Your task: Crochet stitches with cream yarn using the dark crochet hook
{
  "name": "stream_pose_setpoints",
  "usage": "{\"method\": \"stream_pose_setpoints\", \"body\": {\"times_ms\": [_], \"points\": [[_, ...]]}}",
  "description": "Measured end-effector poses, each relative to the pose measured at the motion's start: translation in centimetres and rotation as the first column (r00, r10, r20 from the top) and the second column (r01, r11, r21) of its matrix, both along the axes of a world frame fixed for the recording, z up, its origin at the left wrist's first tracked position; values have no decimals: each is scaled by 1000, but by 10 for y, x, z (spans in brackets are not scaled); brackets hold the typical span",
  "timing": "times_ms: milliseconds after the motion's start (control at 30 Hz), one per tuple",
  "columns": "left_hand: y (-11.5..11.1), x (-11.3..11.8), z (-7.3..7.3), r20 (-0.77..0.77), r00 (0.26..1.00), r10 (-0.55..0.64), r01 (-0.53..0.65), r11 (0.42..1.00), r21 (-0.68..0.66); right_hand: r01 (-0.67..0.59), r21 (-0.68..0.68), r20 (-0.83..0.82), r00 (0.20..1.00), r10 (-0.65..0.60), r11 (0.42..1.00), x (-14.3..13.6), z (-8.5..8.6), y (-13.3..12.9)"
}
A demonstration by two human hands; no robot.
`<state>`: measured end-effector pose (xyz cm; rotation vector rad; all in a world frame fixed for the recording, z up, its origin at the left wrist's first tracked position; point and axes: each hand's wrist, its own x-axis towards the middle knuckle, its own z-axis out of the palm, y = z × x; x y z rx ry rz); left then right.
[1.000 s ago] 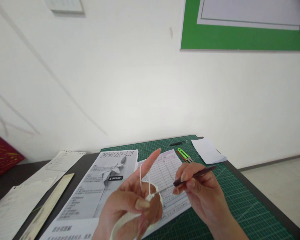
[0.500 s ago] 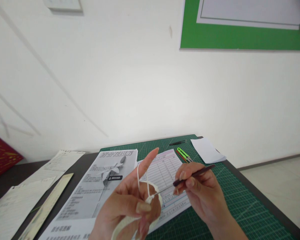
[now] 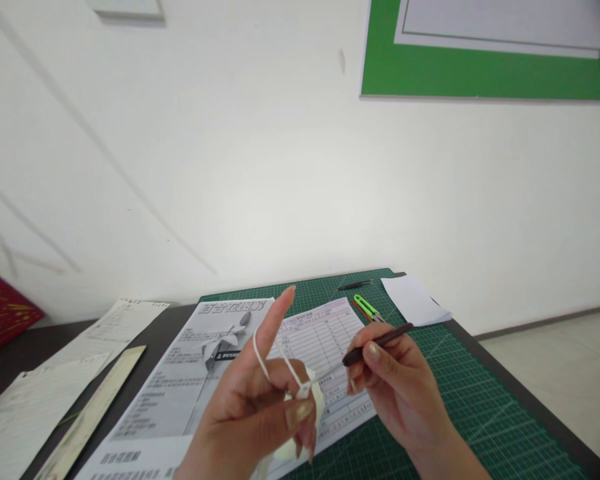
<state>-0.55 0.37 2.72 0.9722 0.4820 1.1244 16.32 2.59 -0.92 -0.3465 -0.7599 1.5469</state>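
Above the near middle of a green cutting mat, your two hands are close together but apart, joined by a thin hook. Your left hand is on the left, its thumb and curled fingers pinching a small piece of pale yarn work, mostly hidden behind them. Its index finger points up and away, with white yarn looped around it and slanting down, toward the right, to the pinched stitches.

Your right hand is on the right, fingers closed narrowly around the dark handle of the hook. The hook's long axis slants from the handle's upper end, far and right, down to its thin metal shaft, near and left. That shaft points at the stitches beside your left thumb; the tip seems to be at or in them, though it is too small to tell which. The stitches lie left of your right fingers and slightly nearer to you, right at your left fingertips, so your left hand is the nearer one.

Behind and beneath your hands lie a printed sheet with a flower picture on the left and a ruled form. Beyond your right hand are green-handled snips, black tweezers and white paper.
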Motion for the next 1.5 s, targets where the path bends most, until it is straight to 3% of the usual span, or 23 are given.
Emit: {"method": "stream_pose_setpoints", "body": {"times_ms": [167, 300, 433, 633, 833, 1000, 1200, 1300, 1500], "points": [[-2, 7, -2, -68, 992, 111, -103, 989, 106, 22, -18, -17, 1000, -22, 1000, -1, -3, -2], [-5, 13, -4, -120, 957, 263, -223, 936, 272, -1, -51, -22, 1000, 0, 999, 0, -1, -1], [-1, 10, -8, -183, 934, 308, -210, 884, 418, -16, -86, -59, 998, 11, 996, -2, -1, 3], [9, 3, -17, -265, 837, 478, -179, 698, 694, -40, -111, -103, 994, 29, 993, -4, -3, 4], [11, 4, -22, -235, 746, 624, -192, 539, 820, -94, -112, -132, 988, 79, 989, -4, -2, 4], [13, 3, -17, -239, 721, 650, -121, 459, 880, -125, -131, -148, 983, 106, 983, -4, -3, 5], [12, 1, -20, -200, 649, 734, -130, 366, 922, -133, -158, -134, 985, 112, 978, -5, -4, 7], [12, 1, -20, -199, 641, 741, -112, 347, 931, -134, -173, -122, 986, 114, 976, -6, -3, 7], [10, 2, -18, -225, 662, 715, -137, 410, 902, -128, -194, -101, 989, 109, 973, -6, -3, 6]]}}
